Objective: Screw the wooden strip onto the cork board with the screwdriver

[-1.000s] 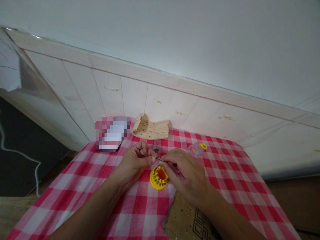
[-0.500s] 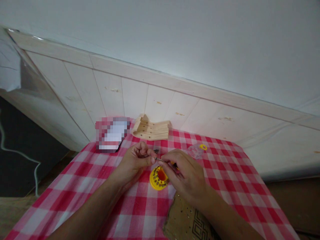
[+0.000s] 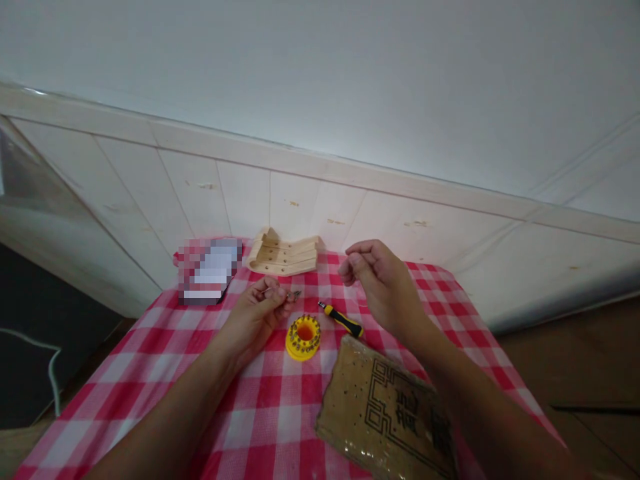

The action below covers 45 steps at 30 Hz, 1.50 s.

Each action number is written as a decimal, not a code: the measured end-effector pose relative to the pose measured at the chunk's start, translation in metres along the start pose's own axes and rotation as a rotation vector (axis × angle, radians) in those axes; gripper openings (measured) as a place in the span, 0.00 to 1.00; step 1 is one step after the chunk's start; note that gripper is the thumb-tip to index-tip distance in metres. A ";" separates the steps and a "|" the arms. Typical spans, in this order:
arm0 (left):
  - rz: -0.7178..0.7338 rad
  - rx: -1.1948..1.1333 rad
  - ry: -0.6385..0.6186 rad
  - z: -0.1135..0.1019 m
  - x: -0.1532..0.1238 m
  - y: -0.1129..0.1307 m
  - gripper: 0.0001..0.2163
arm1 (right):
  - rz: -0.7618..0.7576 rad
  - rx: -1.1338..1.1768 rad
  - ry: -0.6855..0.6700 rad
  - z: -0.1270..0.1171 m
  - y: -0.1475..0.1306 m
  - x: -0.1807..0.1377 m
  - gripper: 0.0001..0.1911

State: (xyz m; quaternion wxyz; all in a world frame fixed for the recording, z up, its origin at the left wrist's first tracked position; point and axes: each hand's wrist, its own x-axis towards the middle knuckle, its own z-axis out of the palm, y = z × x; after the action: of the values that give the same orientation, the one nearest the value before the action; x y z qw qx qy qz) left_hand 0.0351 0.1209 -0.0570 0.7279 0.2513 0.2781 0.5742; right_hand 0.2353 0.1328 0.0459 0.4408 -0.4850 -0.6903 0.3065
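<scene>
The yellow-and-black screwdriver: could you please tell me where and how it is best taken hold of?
I would pinch the screwdriver across the middle of its handle, coming from above with the right hand. It lies flat and aslant, the thicker handle toward that hand's side, thin metal tip pointing away; the brown cardboard close on its near side likely leaves less room there.

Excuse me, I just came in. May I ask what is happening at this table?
A person is handling small parts over a checked cloth. The left hand seems to pinch something too small to make out, close to dark metal bits. The right hand is raised, with nothing clearly visible in it. The screwdriver lies on the cloth, near the yellow bit holder. The brown package is nearer the person; the wooden piece sits at the back.
</scene>
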 end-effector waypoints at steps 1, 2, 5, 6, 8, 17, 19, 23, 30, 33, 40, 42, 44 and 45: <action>0.001 0.008 -0.003 0.000 0.000 0.000 0.13 | 0.034 0.075 -0.017 -0.003 -0.003 -0.001 0.04; 0.001 0.013 -0.002 -0.001 0.000 0.000 0.13 | 0.048 0.111 -0.029 -0.005 -0.006 -0.004 0.03; -0.001 0.015 0.016 -0.002 -0.001 0.001 0.12 | 0.050 0.050 -0.053 -0.005 -0.012 -0.025 0.04; -0.002 0.012 0.023 -0.002 -0.001 0.001 0.12 | 0.066 0.030 -0.064 -0.003 -0.011 -0.035 0.04; -0.004 0.007 0.029 -0.002 -0.001 0.001 0.13 | 0.109 0.022 -0.115 0.003 -0.006 -0.055 0.06; -0.004 0.014 0.002 -0.004 0.001 0.000 0.12 | 0.236 0.081 -0.055 0.024 0.023 -0.094 0.03; -0.002 0.027 -0.019 -0.004 0.001 0.000 0.12 | 0.236 0.042 -0.074 0.023 0.020 -0.094 0.03; -0.003 0.032 -0.002 -0.002 0.000 0.000 0.13 | 0.221 -0.037 -0.089 0.025 0.015 -0.094 0.03; -0.004 -0.004 0.002 -0.002 0.000 0.000 0.13 | 0.101 -0.127 -0.114 0.029 0.017 -0.096 0.04; -0.007 -0.015 -0.002 -0.003 0.001 0.000 0.13 | -0.014 -0.232 -0.135 0.029 0.017 -0.096 0.05; -0.008 -0.016 0.008 0.000 0.000 0.002 0.14 | -0.135 -0.311 -0.144 0.029 0.019 -0.097 0.06; -0.008 -0.013 0.005 0.000 0.000 0.002 0.15 | -0.142 -0.306 -0.137 0.029 0.017 -0.098 0.06; -0.006 -0.014 0.008 0.000 -0.001 0.001 0.14 | -0.104 -0.300 -0.114 0.027 0.015 -0.097 0.06; -0.005 -0.014 0.011 0.000 -0.001 0.001 0.14 | -0.071 -0.291 -0.092 0.026 0.014 -0.096 0.05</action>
State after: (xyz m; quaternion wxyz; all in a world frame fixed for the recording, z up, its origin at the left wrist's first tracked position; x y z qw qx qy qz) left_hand 0.0339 0.1205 -0.0561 0.7295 0.2423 0.2784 0.5758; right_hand 0.2314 0.0476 -0.0071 0.3441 -0.5043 -0.7639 0.2093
